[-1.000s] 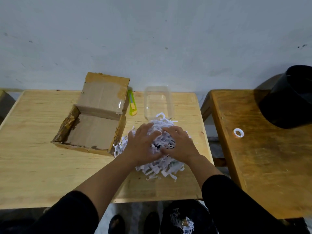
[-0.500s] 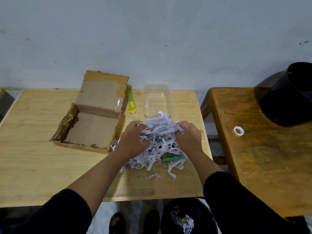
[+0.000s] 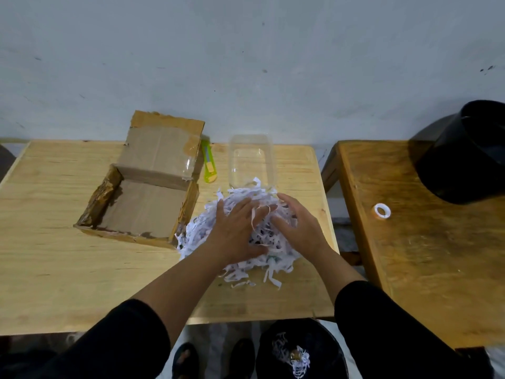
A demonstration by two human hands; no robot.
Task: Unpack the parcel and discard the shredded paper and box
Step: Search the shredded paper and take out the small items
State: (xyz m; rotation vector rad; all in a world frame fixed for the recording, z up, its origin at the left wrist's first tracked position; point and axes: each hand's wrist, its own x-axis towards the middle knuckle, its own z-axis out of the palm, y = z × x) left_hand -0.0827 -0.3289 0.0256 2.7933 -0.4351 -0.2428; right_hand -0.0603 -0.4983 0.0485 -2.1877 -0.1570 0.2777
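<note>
A heap of white shredded paper (image 3: 196,233) lies on the light wooden table (image 3: 54,258), just right of the open cardboard box (image 3: 144,212). The box is empty, its lid flap standing up at the back. My left hand (image 3: 235,228) rests flat on top of the heap with fingers spread. My right hand (image 3: 297,225) lies on the heap's right side, fingers spread too. Neither hand grips anything I can see. What lies under the paper is hidden.
A clear plastic container (image 3: 251,160) stands behind the heap, a green utility knife (image 3: 208,168) beside it. A black bin (image 3: 300,351) with some shreds sits on the floor below the table edge. On the darker right table (image 3: 423,255) are a tape roll (image 3: 382,211) and a black pot (image 3: 464,151).
Half a second ago both hands gripped and lifted the shreds apart, showing a green object beneath. Now the hands lie flat and spread on the heap, and the green object is covered.
</note>
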